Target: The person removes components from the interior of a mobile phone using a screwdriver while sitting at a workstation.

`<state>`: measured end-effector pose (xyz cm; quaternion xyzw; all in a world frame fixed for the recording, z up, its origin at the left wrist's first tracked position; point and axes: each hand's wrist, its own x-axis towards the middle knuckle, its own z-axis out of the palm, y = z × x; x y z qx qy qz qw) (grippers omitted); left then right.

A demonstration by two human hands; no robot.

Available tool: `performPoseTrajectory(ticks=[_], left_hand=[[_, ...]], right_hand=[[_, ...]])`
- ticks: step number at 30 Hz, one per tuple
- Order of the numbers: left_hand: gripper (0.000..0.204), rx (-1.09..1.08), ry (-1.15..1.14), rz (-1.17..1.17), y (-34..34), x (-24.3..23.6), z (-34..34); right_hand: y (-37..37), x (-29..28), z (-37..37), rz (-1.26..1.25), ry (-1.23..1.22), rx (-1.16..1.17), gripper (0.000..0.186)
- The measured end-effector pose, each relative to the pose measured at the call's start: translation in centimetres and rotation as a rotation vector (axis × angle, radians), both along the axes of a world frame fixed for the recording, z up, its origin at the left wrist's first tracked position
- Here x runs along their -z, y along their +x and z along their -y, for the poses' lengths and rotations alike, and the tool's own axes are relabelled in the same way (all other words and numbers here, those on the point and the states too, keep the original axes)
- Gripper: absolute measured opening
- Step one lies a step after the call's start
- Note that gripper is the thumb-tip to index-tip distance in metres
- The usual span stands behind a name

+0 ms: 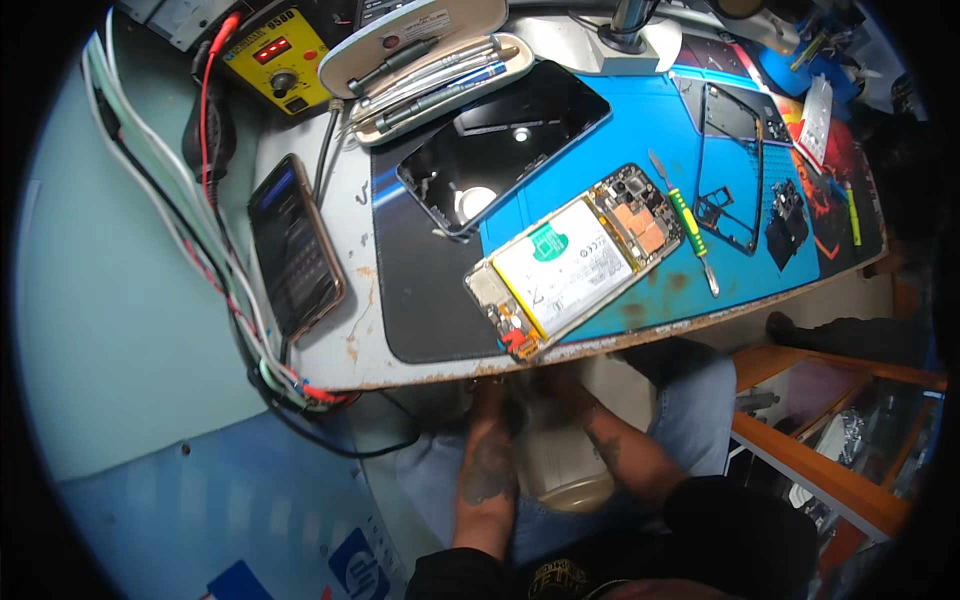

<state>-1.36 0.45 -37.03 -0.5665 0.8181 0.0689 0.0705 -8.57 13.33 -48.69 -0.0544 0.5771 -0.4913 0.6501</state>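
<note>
table [352,345]: worn white top, rust along the front edge | black-and-blue work mat [640,120] covering most of it | dark phone [294,245] lying left of the mat | yellow soldering station [278,58] at the back left | open tool case [430,70] at the back, overlapping the mat

A worn white tabletop [330,350] with rusty edges carries a blue mat [640,130]. Pale teal wall [110,330] at left; wooden shelving [840,480] at right.
</note>
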Motion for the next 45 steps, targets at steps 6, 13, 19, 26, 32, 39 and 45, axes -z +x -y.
performPoseTrajectory(ticks=[6, 13, 19, 26, 32, 39, 45], left_hand=[[0.036, 0.213, 1.042, -0.655, 3.4, -28.9, -1.5], [0.049, 0.527, -0.159, -0.628, -2.7, -38.5, 1.5], [0.059, 0.427, -0.270, -0.438, -5.4, -38.8, 2.5], [0.060, 0.407, -0.191, -0.497, -7.4, -40.7, 2.4], [0.074, 0.386, -0.087, -0.295, -6.0, -40.6, 5.6], [0.086, 0.437, 0.104, -0.197, -6.9, -41.0, 8.8], [0.059, 0.445, 0.142, -0.312, -6.0, -42.0, 8.8]], right_hand=[[-0.4, 0.4, 2.2, -0.067, -0.027, -0.054, 0.049], [-8.3, 3.3, 6.2, -0.356, 0.038, -0.196, 0.046], [-9.9, 2.5, 6.6, -0.353, 0.014, -0.274, 0.044], [-10.4, -1.6, 2.8, 0.603, -0.555, -0.066, 0.042], [-7.5, -26.8, 0.0, -0.151, -0.361, -0.201, 0.043], [-8.6, -40.5, -5.1, -0.162, -0.697, 0.041, 0.034], [-8.3, -43.0, -1.5, -0.152, -0.625, 0.102, 0.047]])
